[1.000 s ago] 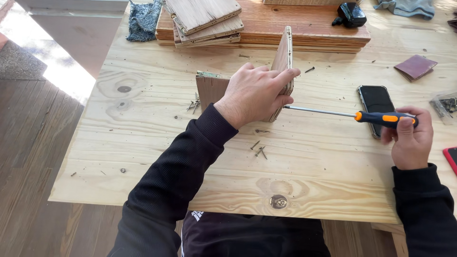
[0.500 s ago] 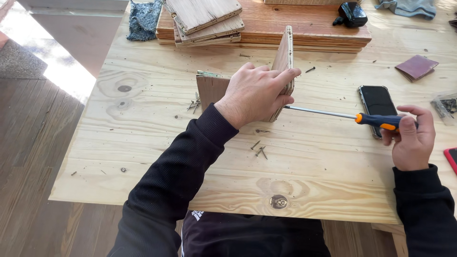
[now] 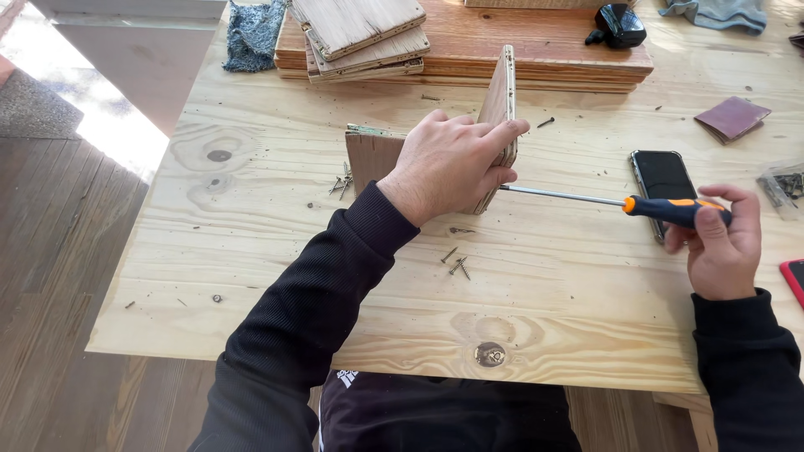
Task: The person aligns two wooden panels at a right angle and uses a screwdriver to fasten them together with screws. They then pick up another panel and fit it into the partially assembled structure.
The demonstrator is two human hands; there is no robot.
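Bare pale knotty pine desk (image 3: pixel 276 243) runs wide toward its near edge, only loose dark screws (image 3: pixel 456 264) scattered there. Left hand (image 3: pixel 448 167) reaches in from below, palm down, grip clamped on the upright thin wooden board (image 3: pixel 501 100) standing on edge mid-desk, joined to a flat brown panel (image 3: pixel 368 155). Right hand (image 3: pixel 720 243), grip curled tight round the orange-and-black-handled screwdriver (image 3: pixel 670 209), holds its steel shaft level, tip at the board's lower face. A black phone (image 3: pixel 662 176) lies just beyond the handle.
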